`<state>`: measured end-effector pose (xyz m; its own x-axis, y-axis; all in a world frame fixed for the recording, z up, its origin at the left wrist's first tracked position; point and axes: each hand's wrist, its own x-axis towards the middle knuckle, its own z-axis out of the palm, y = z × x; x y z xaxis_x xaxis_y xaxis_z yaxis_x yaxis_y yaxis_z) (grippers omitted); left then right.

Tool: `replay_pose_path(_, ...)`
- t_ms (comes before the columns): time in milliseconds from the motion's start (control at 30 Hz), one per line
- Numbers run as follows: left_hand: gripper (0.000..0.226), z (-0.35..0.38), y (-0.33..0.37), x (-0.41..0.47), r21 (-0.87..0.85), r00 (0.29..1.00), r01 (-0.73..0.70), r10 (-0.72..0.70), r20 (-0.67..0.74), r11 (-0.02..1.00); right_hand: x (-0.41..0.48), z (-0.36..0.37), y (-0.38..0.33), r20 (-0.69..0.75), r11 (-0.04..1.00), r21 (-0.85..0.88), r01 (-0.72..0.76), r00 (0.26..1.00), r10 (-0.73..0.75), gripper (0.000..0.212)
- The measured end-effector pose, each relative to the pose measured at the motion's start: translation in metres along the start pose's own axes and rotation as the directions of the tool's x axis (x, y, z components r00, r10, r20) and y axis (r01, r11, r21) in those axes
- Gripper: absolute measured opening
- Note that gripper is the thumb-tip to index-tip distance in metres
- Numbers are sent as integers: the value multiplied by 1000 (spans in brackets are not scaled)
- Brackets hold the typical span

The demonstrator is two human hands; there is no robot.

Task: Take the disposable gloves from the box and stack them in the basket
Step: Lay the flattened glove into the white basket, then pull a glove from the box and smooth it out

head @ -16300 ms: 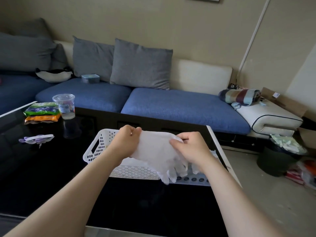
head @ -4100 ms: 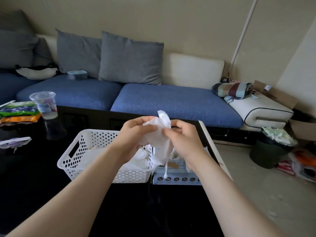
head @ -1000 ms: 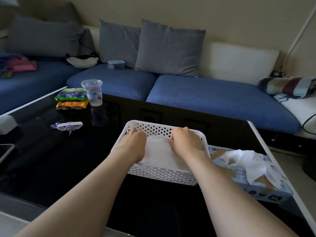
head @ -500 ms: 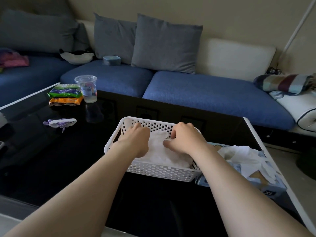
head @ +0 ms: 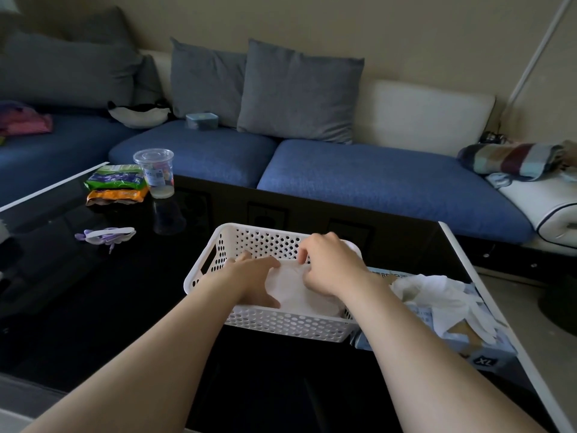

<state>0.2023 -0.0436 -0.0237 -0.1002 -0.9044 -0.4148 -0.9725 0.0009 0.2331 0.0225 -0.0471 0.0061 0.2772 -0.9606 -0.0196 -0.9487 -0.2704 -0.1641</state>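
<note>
Well to the left of the basket [head: 199, 278], toward its far side, two snack packets [head: 117, 185] lie on the black table [head: 93, 301] with a clear plastic cup [head: 154, 173] just beside them. A small purple and white item [head: 106, 235] lies nearer the basket, also on its left.

Inside the basket, the left hand [head: 254, 281] lies flat on the left part of the glove stack [head: 299, 296], fingers fairly straight and pressing down. The right hand [head: 331, 267] is over the stack's far right part with its knuckles raised and fingers curled, their tips down on the top glove. Whether they pinch an edge or only press, I cannot tell, as the back of the hand hides them.

Touching the basket's right wall is the glove box [head: 493, 359], with loose white gloves [head: 437, 295] spilling from its opening.

Four seconds ago both hands held a glove in the air above the box. A second ago that glove was already down in the basket under two flat palms. Since then the right hand has arched up onto its fingertips, while the left has stayed flat.

So one more glove has joined the stack, and the smoothing looks nearly finished. The box is clearly not empty, so the task is only partly done. The next reach is probably rightward, out of the basket to the box.
</note>
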Motion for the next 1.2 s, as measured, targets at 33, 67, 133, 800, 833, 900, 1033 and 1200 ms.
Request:
replay_pose_path(33,96,0,0,1,8,1000,0,0,16,1000,-2,1,-1,97,1000,27,-1,995,-1,35)
replay_pose_path(67,97,1,0,1,12,1000,0,-1,29,1000,-3,4,0,203,1000,20,-15,979,10,40)
replay_pose_path(133,97,0,0,1,22,999,-7,7,32,1000,-4,9,2,344,999,-31,-35,938,44,47)
replay_pose_path(800,14,1,80,-21,-88,850,-396,329,-410,914,-66,-43,58,-286,964,235,-127,939,193,34)
replay_pose_path(833,14,2,87,-21,-83,840,-419,352,-413,904,-73,-48,67,-268,967,200,-160,940,211,38)
replay_pose_path(900,15,5,99,-23,-78,822,-453,383,-421,888,-84,-53,84,-251,959,121,-255,927,278,47)
replay_pose_path(1033,30,11,117,-26,-102,821,-477,401,-406,873,-99,-50,113,-174,930,68,-362,913,369,55)
replay_pose_path(1200,48,15,127,-25,-97,843,-455,393,-367,885,-104,-39,135,-197,928,197,-317,914,355,52)
